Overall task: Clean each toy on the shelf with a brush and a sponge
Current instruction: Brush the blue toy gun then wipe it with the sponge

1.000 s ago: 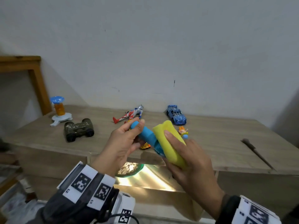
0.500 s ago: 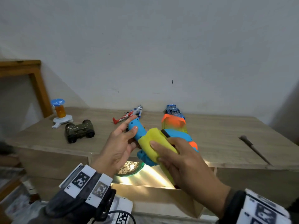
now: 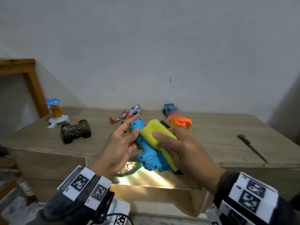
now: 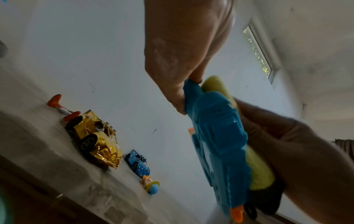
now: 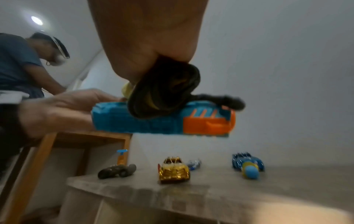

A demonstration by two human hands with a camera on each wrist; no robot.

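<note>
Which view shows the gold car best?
The left wrist view: the gold car sits whole and sharp on the shelf, seen from its side. The right wrist view shows it front-on but smaller and blurred. In the head view the left hand hides nearly all of it.

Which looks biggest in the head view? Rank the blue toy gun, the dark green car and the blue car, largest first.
1. Blue toy gun: largest, though held close to the camera, which inflates it.
2. Dark green car.
3. Blue car: smallest, but farthest back, blurred and partly hidden, so its true size against the green car is unsure.
</note>
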